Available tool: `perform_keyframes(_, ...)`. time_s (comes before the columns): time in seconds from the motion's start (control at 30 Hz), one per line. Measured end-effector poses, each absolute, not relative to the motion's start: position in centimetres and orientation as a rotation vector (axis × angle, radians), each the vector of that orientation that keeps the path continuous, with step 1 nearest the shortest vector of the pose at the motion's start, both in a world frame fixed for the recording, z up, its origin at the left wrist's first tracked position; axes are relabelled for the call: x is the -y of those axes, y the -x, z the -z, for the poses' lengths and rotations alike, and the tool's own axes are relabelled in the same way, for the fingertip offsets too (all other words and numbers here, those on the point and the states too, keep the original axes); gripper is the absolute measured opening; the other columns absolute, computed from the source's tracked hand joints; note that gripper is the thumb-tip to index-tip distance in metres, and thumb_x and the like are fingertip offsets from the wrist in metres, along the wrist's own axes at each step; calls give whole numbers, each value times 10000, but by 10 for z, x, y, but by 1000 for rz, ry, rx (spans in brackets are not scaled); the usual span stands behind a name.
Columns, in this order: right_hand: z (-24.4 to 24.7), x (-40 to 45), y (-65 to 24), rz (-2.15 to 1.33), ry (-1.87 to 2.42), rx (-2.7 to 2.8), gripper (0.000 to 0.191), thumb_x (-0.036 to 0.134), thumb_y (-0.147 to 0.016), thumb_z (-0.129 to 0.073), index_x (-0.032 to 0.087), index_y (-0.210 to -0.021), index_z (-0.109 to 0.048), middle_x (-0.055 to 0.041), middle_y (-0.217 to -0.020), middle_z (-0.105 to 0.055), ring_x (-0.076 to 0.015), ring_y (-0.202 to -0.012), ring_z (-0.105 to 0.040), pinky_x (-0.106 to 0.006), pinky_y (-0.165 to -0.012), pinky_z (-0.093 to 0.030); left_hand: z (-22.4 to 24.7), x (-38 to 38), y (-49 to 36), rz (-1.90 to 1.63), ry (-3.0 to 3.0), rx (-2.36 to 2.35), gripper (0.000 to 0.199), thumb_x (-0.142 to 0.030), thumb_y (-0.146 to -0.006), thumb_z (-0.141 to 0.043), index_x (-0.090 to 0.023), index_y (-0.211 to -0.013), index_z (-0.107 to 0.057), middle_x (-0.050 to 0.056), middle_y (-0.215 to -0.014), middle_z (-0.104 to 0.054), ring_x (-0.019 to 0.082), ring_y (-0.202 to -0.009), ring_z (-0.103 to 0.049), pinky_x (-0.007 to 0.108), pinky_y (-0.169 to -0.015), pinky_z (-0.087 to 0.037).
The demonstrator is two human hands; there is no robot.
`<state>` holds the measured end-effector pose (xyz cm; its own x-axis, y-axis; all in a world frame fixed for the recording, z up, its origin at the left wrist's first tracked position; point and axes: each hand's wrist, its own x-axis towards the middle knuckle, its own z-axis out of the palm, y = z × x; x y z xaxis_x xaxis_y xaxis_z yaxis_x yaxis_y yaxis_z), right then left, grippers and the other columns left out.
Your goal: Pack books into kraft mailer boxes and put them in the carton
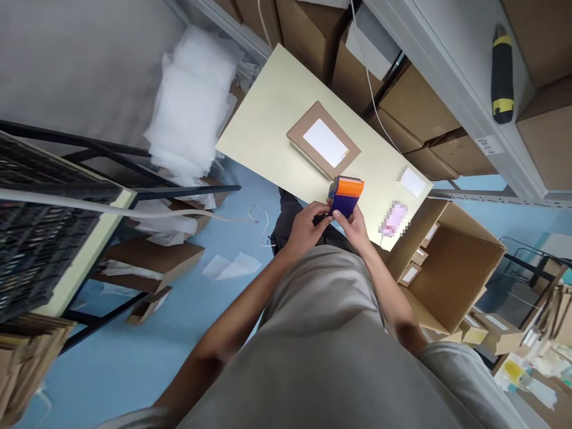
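Note:
A small handheld device (pixel 345 202) with a dark blue body and an orange end is held in front of my waist, beside the near edge of the pale table. My right hand (pixel 355 229) grips its lower right part, with the thumb on its face. On the left side, my left hand (pixel 308 227) has its fingers bent against the device's edge, with thumb and fingertips close together. Just beyond the device a closed brown cardboard box (pixel 313 156) lies on the table (pixel 259 119). A white label (pixel 325 143) covers much of its top.
A pixelated pink object (pixel 394 219) and a white card (pixel 413 182) lie on the table. To the right stands a large open carton (pixel 465 262) with small boxes inside. White packing sheets (pixel 190 101) pile up at left. A black-yellow utility knife (pixel 503 74) rests on the shelf.

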<state>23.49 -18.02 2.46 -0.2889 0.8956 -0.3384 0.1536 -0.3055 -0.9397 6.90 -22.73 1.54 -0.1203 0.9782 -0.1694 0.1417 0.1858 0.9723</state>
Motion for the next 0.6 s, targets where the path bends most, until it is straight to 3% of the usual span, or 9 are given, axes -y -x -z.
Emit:
perform_keyframes(0.13,-29,179,-241,-1661,1411,1350,618,775,-910,-835,252,-1221,-727,-87,-1219,-857,-281,-1157,-808,-453,-1098,-652,-21,222,-63,-1048,-1208,-1449,230,-479,-1025,-754,-254,-1052,-789,60,-1089,-814,229,-1024,-766,357,-973,-635)
perform_keyframes(0.33,-40,179,-256,-1523,1506,1559,552,714,-943,-839,261,-1234,-718,-63,-1146,-852,-271,-1029,-793,-433,-1005,-662,-50,201,-39,-1243,-1135,-1450,477,-616,-1037,-731,-278,-1373,-738,89,-1330,-747,246,-1255,-743,388,-1108,-619)
perform_keyframes(0.6,-50,172,-282,-1211,1447,2016,415,678,-1024,-765,281,-1135,-717,-87,-1071,-792,-315,-1023,-729,-466,-980,-634,-81,169,-23,-1135,-1399,-1381,343,-609,-1016,-769,-285,-1107,-835,53,-1112,-779,283,-1185,-719,494,-1175,-581)
